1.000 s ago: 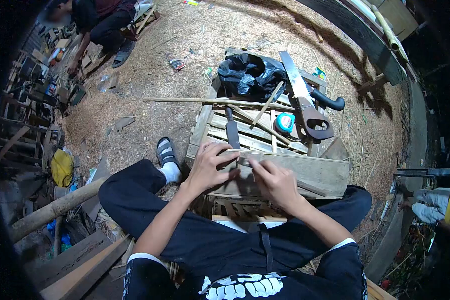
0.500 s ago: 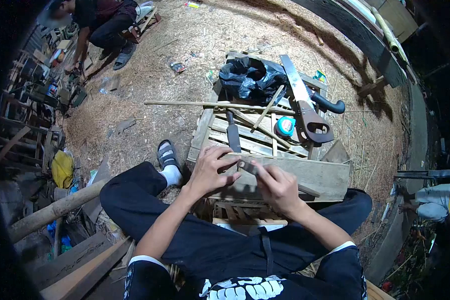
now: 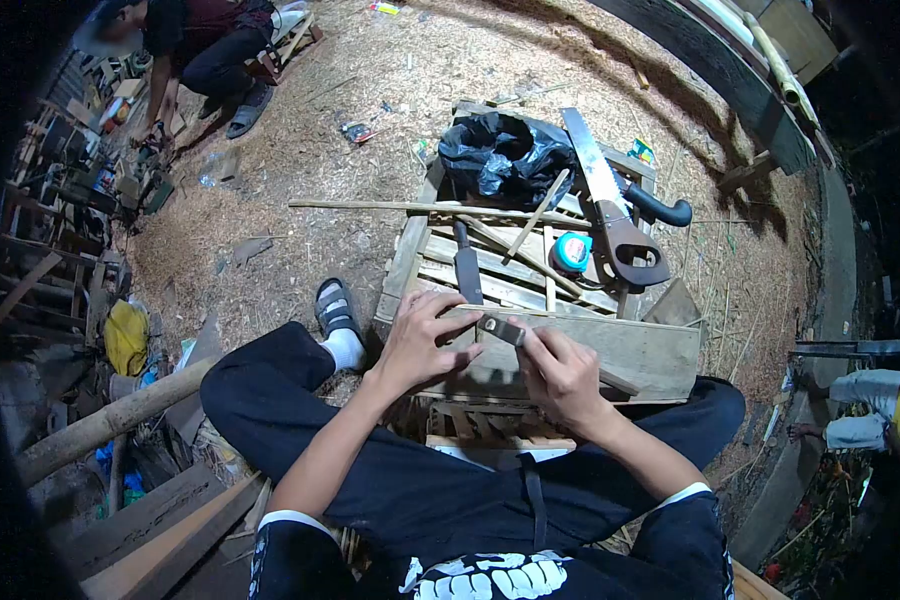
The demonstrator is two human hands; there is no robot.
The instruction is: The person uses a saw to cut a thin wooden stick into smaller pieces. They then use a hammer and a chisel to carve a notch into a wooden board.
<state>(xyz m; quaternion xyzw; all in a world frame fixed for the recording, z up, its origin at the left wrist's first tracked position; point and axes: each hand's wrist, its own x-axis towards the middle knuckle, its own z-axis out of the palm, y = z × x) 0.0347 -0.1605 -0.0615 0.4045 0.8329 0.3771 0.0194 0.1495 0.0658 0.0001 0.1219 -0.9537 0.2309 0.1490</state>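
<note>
My right hand is closed on a dark flat metal tool, whose end with a hole points left towards my left hand. My left hand rests at the near board of the slatted wooden crate, thumb and fingers curved apart; whether it pinches a small piece is too small to tell. Beyond the hands lie a dark flat blade, a turquoise tape measure, thin wooden sticks and a handsaw with a brown handle.
A black plastic bag sits at the crate's far side, beside a curved black handle. One person crouches at the upper left, and another is at the right edge. A bamboo pole lies at the left.
The metal tool has shifted slightly, now showing its holed end more clearly, and my right hand has moved slightly right. My left hand looks unmoved.
</note>
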